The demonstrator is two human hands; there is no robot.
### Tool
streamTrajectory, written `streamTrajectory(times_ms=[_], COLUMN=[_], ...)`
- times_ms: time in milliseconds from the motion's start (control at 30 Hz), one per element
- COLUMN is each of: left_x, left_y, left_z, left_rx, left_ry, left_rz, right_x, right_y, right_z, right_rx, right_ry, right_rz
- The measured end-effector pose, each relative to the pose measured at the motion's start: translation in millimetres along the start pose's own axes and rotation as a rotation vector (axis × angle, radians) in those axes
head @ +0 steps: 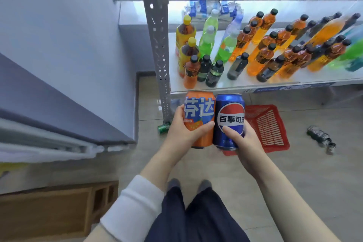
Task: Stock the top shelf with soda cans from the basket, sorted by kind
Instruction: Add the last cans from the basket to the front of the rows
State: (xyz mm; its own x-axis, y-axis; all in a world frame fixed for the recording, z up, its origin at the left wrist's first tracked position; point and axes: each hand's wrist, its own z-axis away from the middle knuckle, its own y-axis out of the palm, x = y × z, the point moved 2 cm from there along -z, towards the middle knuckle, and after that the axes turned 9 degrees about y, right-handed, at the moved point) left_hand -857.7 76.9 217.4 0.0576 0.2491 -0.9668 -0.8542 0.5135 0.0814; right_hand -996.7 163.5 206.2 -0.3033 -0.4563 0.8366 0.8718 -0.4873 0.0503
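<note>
Tiled floor is lying under a grey rack (159, 45); its bottle shelf (245, 82) is sitting at 12 o'clock. Left grip (182, 129) is curling round an orange can (199, 116), and right grip (243, 139) is curling round a blue can (228, 120). Both cans are standing upright and touching, with labels facing the camera, probably so the kinds can be told apart. Basket (271, 129) is resting on the floor at 3 o'clock of the cans. A green can (164, 127) is lying at 9 o'clock.

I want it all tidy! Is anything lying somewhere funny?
Yes. A green can lies on its side on the floor by the rack post, outside the red basket. Some dark blurry things lie scattered on the floor further right.
</note>
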Motion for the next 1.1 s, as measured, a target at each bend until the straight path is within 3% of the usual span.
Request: streamTrajectory(times_ms=[600, 867, 1100], left_x=[-126, -170, -206], left_y=[88, 137, 139], left_z=[-29, -54, -86], left_rx=[-0.006, -0.076, -0.125], left_ry=[0.340, 0.457, 0.506], left_rz=[-0.033, -0.085, -0.102], right_x=[132, 194, 242], right_y=[-77, -122, -125], right_z=[13, -4, -29], right_rx=[0.010, 0.119, 0.205], right_ry=[-0.240, -0.363, -0.419], right_rz=[0.027, 0.065, 0.074])
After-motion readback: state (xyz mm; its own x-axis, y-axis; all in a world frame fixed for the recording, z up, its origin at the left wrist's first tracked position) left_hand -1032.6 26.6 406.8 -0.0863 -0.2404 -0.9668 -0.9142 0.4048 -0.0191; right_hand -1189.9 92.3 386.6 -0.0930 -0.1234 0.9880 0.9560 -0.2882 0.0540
